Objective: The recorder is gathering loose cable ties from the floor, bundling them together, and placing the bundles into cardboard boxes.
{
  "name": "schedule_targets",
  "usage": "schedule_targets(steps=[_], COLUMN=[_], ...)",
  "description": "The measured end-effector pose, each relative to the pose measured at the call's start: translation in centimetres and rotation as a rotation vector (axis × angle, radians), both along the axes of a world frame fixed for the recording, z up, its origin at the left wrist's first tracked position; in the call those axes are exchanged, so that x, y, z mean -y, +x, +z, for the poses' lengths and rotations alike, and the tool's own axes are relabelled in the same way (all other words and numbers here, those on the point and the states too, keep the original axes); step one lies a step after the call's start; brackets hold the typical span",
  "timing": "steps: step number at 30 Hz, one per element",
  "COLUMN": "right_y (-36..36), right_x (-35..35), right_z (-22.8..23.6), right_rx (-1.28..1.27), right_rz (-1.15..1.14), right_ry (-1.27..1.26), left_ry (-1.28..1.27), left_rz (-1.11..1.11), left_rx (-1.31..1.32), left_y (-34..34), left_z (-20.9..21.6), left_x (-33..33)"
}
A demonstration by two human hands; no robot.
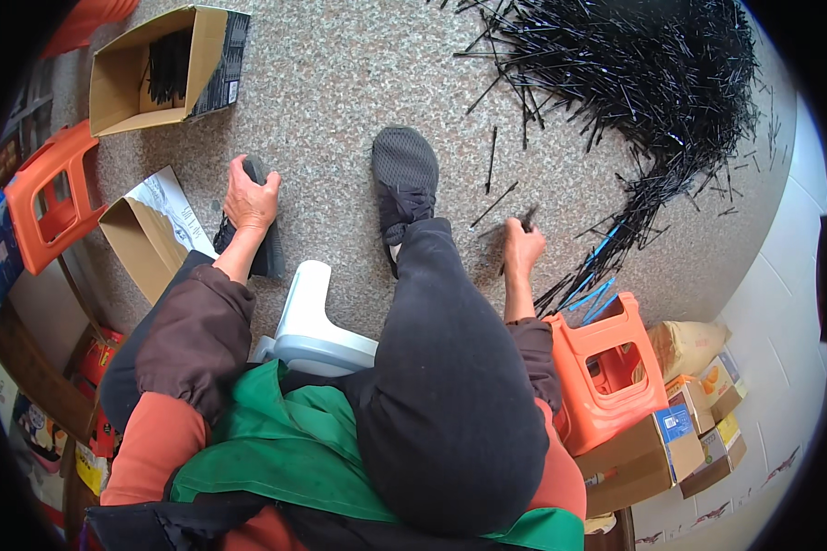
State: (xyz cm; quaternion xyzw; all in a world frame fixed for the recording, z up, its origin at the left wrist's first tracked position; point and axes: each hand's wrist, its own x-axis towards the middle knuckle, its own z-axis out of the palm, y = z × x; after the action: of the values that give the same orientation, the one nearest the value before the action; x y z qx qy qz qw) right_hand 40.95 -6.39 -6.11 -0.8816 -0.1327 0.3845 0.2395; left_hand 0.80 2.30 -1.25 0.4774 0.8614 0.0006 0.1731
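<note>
I sit on a low white stool (311,317) above a speckled floor. My left hand (248,197) rests on the toe of my left dark shoe (265,250), fingers curled over it. My right hand (522,246) reaches down to the floor and pinches a few thin black sticks (527,220). A large heap of the same black sticks (652,83) lies at the far right, trailing down toward my right hand. My right shoe (404,184) is planted between the two hands.
An open cardboard box (124,78) holding black sticks stands far left. A second tipped box (147,243) lies near my left knee. Orange plastic stools sit at left (50,197) and right (606,376). Small cartons (698,422) are stacked at lower right. Blue sticks (597,294) lie by the right stool.
</note>
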Motion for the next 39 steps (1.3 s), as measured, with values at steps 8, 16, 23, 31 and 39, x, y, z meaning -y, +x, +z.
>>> schedule_targets(steps=[8,16,23,31,39], right_y=[-1.8,-1.2,-0.7,0.0,-0.1], right_x=[-3.1,-8.2,-10.5,-13.2,-18.7], right_z=[0.1,1.9,0.3,1.1,0.5], right_rx=[0.415,0.548,0.437,0.550,0.631], right_rz=[0.575,1.254,1.519,1.033,0.998], right_ry=[-0.065,0.256,0.190,0.196,-0.102], left_ry=[-0.015,-0.003,-0.016,-0.002,-0.005], left_rz=[0.013,0.001,0.000,-0.016,-0.017], left_rx=[0.007,-0.001,-0.006,-0.009,-0.001], left_y=[0.3,0.1,0.2,0.0,0.4], left_z=[0.1,-0.1,0.0,-0.1,0.0], left_x=[-0.3,-0.2,-0.1,-0.1,-0.2])
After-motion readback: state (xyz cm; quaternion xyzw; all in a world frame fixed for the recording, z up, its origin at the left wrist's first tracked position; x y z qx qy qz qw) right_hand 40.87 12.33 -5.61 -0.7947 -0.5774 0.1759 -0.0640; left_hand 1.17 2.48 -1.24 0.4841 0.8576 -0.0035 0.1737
